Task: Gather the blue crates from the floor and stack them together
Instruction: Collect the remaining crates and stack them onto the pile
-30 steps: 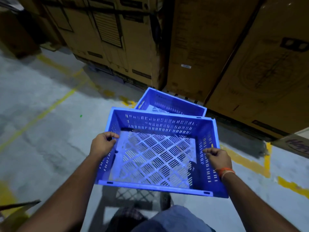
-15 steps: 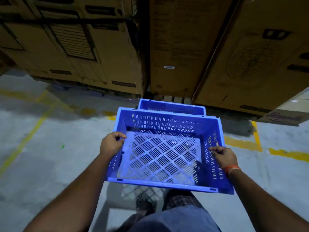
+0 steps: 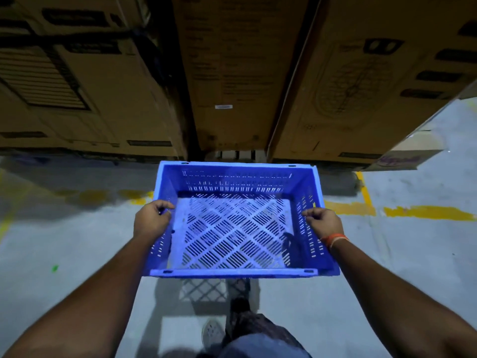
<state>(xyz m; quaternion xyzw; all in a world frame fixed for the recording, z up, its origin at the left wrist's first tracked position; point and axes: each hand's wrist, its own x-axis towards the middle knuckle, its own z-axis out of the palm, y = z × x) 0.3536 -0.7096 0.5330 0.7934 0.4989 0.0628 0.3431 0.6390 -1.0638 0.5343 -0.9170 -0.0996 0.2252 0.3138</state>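
The blue slotted plastic crate [image 3: 238, 223] is held clear of the floor, open side up. The left hand [image 3: 152, 220] has its fingers curled over the crate's left rim. The right hand [image 3: 324, 223], with an orange wristband [image 3: 334, 239], is clamped on the crate's right rim. The crate's long axis runs left to right and it sits about level. Grey concrete floor [image 3: 64, 241] with worn yellow painted lines [image 3: 428, 212] lies beneath the crate. Tall brown cardboard cartons [image 3: 240, 73] stand just beyond the crate's far wall.
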